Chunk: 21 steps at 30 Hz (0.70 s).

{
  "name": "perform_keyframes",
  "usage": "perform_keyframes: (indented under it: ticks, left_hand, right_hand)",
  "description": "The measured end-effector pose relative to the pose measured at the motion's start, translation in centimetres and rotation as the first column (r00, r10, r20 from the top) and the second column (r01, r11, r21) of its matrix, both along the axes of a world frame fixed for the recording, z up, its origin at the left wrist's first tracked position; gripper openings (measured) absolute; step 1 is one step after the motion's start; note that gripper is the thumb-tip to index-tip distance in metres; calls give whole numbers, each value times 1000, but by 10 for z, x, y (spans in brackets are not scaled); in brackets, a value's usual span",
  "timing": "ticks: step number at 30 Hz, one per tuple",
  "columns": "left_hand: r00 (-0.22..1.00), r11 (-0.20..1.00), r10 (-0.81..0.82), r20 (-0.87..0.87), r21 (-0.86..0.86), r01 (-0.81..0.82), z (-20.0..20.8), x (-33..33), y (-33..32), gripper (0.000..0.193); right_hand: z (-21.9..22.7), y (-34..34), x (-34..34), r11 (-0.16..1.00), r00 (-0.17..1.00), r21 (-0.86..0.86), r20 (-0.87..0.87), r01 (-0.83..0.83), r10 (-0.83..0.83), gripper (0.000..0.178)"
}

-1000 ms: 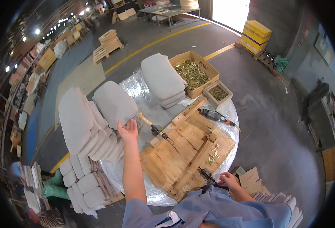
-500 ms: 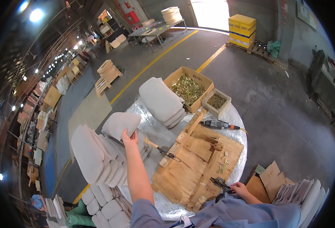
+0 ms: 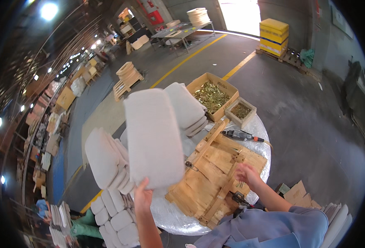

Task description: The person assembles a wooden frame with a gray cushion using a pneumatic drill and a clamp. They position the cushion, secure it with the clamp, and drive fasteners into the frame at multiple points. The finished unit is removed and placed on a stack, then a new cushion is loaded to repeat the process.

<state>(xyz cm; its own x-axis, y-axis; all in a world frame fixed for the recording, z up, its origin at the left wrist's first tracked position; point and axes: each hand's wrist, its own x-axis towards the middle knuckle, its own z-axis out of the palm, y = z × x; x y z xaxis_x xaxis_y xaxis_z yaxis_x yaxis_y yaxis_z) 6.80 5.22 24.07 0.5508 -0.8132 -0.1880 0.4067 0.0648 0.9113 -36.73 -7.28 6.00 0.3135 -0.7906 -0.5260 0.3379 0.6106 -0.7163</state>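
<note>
My left hand [image 3: 143, 196] grips the lower edge of a grey padded seat panel [image 3: 154, 138], which stands tilted up in front of me and is slightly blurred. My right hand [image 3: 248, 175] hovers over the wooden jig [image 3: 213, 165], its fingers blurred but apart, with nothing seen in them. Small brass-coloured fittings [image 3: 241, 184] lie on the jig just under that hand. One dark toggle clamp [image 3: 241, 199] sits at the jig's near side. A second clamp [image 3: 191, 165], on the left rail, is partly hidden by the panel.
Grey panels stand stacked at left [image 3: 104, 159] and behind the held one [image 3: 185, 105]. A carton of brass fittings [image 3: 231, 89], a small box of screws [image 3: 245, 120] and a power screwdriver [image 3: 242, 135] lie at the far side of the film-wrapped round table [image 3: 172, 217].
The left hand has lifted a grey panel off the left pile and swung it upright toward me. My right hand has left the near clamp and moved up over the jig.
</note>
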Motion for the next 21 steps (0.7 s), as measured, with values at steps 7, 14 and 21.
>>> perform_keyframes:
  ticks: [7,14,21]
  left_hand:
    - [353,839,-533,769,425,340,-8,-135,119,70]
    - [-27,927,-365,931,366,84,-87,-209,182,93]
    - [595,963,-171,785,260,-67,-135,-229,187,113]
  right_hand:
    - [143,-5,72,990,938,130,333,62,-102,74]
    - [69,66,24,979,881,203,465,-9,-88,72]
    - [32,68,8,979,905,203,420,-19,-69,71]
